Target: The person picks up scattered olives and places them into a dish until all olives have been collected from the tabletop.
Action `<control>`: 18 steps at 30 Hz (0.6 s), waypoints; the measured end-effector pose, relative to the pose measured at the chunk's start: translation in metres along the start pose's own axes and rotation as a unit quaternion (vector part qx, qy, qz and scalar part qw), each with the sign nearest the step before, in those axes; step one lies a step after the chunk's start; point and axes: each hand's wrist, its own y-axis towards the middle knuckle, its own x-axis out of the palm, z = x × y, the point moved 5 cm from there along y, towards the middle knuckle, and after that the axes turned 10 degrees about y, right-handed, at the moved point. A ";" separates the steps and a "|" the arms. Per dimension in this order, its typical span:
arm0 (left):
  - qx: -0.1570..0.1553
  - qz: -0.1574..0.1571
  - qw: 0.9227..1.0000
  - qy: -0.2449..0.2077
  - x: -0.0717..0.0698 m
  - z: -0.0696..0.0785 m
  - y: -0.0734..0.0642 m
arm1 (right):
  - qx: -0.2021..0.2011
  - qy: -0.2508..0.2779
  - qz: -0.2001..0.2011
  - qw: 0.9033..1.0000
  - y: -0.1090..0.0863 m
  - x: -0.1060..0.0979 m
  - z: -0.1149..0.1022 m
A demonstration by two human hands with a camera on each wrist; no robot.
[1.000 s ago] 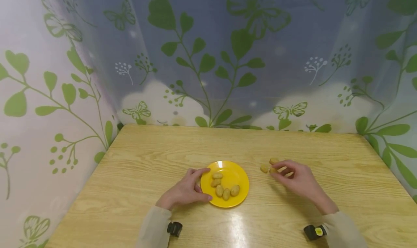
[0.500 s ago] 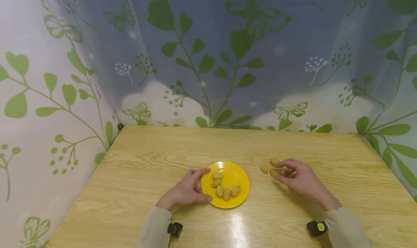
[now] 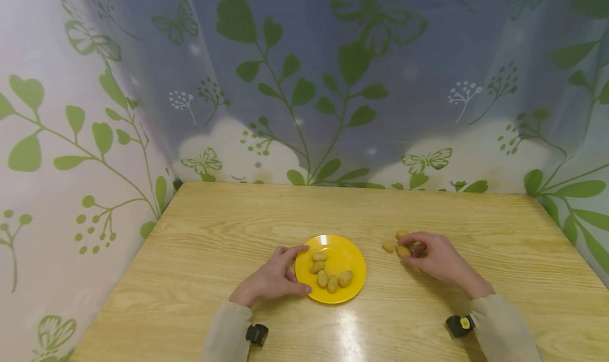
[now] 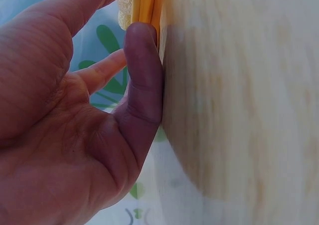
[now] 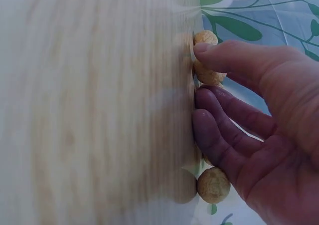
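Observation:
A round yellow plate (image 3: 355, 256) lies on the table, with several oval, tan, rough-shelled nuts (image 3: 322, 278) along its left and front inner side. My left hand (image 3: 273, 279) holds the plate's left side, thumb at the near rim and index finger at the far rim. To the plate's right, my right hand (image 3: 440, 260) reaches down at a small group of loose nuts. Thumb and fingertips are around one nut (image 5: 210, 74), low at the tabletop. Another nut (image 3: 387, 247) lies just left of the fingertips, and one nut (image 5: 213, 185) shows beside the lower fingers in the right wrist view.
The light wooden table (image 3: 247, 214) reaches back to a curtain (image 3: 380, 113) printed with leaves and butterflies. A paler printed curtain (image 3: 47, 193) hangs along the left side. A black wrist camera (image 3: 257, 334) sits at the left sleeve and another black camera (image 3: 459, 325) at the right.
My right hand stays at the loose nuts, its fingers drawing slightly closer together around one. My left hand keeps its hold on the plate, and the nuts on it lie as before.

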 end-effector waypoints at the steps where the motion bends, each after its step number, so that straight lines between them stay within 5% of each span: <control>1: 0.000 0.000 1.000 0.000 0.000 0.000 0.000 | 0.003 0.001 -0.004 1.000 0.000 0.000 0.001; 18: 0.000 0.003 1.000 0.009 -0.001 0.001 -0.001 | 0.021 0.019 -0.010 1.000 -0.001 0.001 -0.002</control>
